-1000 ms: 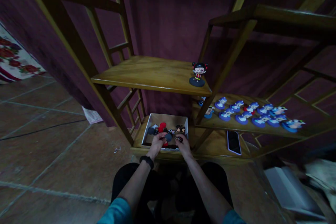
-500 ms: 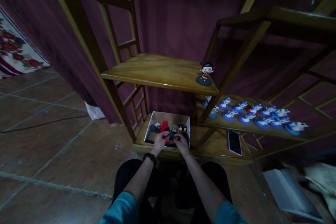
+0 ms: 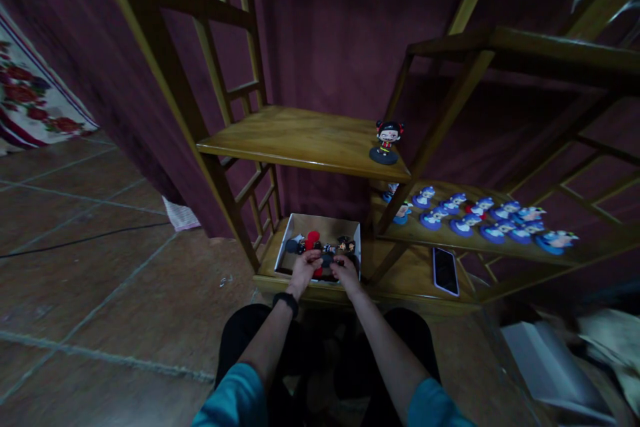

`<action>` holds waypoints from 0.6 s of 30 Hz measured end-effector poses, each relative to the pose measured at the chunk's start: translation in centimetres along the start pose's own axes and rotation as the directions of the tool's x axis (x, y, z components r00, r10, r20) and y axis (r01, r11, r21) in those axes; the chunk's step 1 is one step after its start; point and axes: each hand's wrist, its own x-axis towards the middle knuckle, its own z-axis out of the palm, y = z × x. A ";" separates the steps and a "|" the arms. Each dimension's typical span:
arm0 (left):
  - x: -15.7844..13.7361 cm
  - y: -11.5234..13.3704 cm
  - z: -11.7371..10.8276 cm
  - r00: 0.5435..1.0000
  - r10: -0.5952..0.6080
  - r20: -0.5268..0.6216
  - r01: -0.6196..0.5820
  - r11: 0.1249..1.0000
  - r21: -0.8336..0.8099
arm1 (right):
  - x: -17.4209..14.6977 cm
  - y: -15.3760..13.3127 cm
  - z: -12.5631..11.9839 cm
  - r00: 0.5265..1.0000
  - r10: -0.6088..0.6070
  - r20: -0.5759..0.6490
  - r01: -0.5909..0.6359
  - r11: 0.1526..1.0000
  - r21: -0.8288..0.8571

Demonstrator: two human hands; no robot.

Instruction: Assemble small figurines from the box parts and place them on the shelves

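Over a white cardboard box, my left hand and my right hand are close together, fingers closed on a small figurine. Its round dark base shows between them, near the left fingertips. The rest of it is mostly hidden by my right fingers. Inside the box lie several more figurines, some with red bases. One black-haired figurine on a dark base stands upright at the right end of the wooden shelf above the box.
Several blue-and-white figurines stand in rows on the lower right shelf. Below them a phone lies on the bottom board. A wooden upright divides the shelves. A white box is on the floor at right.
My hands stay over the box with the figurine between them. It has turned slightly, its dark base now facing up more and its body more covered by my right fingers. The view shifted slightly.
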 end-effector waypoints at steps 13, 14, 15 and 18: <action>-0.1 -0.5 0.3 0.998 0.016 0.061 -0.016 1.000 0.005 | 0.2 0.3 0.2 0.999 0.052 0.004 -0.052 0.996 0.065; 0.0 -0.6 0.3 0.998 0.022 0.061 -0.023 1.000 0.010 | 0.2 0.3 0.2 0.999 0.053 0.004 -0.053 0.996 0.067; 0.0 -0.6 0.2 0.998 0.028 0.061 -0.029 0.999 0.017 | 0.2 0.3 0.1 0.999 0.053 0.004 -0.053 0.996 0.068; 0.1 -0.7 0.1 0.997 0.041 0.071 -0.044 0.998 0.034 | 0.1 0.2 0.0 0.999 0.049 0.002 -0.049 0.996 0.069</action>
